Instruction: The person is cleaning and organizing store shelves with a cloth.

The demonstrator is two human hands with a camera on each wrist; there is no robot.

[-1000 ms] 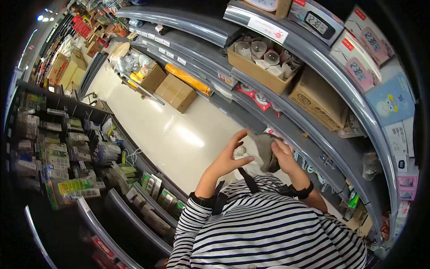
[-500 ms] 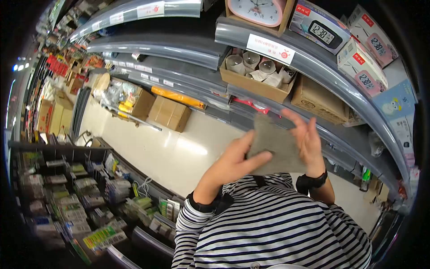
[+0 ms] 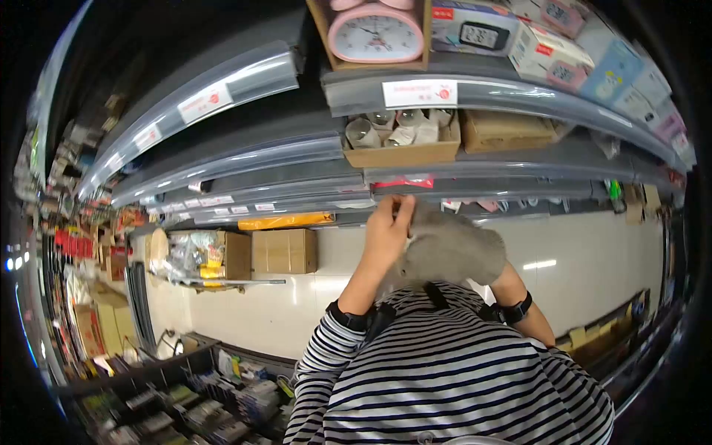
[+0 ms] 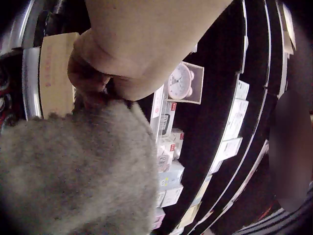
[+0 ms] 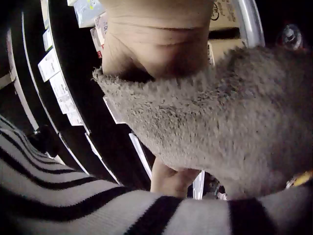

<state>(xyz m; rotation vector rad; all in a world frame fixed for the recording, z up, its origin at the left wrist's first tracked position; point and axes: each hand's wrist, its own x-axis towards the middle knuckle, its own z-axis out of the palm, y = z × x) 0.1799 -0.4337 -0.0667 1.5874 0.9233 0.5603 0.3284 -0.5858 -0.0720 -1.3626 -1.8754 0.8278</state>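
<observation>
A grey fuzzy cloth point(image 3: 454, 252) is held up in front of my chest, just below the shelf edge. My left hand point(image 3: 389, 231) pinches its upper left edge with curled fingers. The cloth is draped over my right hand, so only the right wrist point(image 3: 512, 293) with its black band shows in the head view. In the left wrist view the cloth point(image 4: 68, 171) fills the lower left under the left hand point(image 4: 98, 78). In the right wrist view the cloth point(image 5: 234, 112) covers the fingers of the right hand point(image 5: 156, 44).
Shop shelves curve ahead: a pink clock point(image 3: 376, 33) and boxed digital clocks point(image 3: 549, 48) on top, a cardboard tray of cups point(image 3: 400, 141) below. Cardboard boxes point(image 3: 285, 251) stand on the pale floor at left. A low rack of goods point(image 3: 193, 393) is behind me.
My head has tilted up toward the shelves. The cloth was spread between both hands and now hangs over the right hand, while the left hand has closed on its top edge.
</observation>
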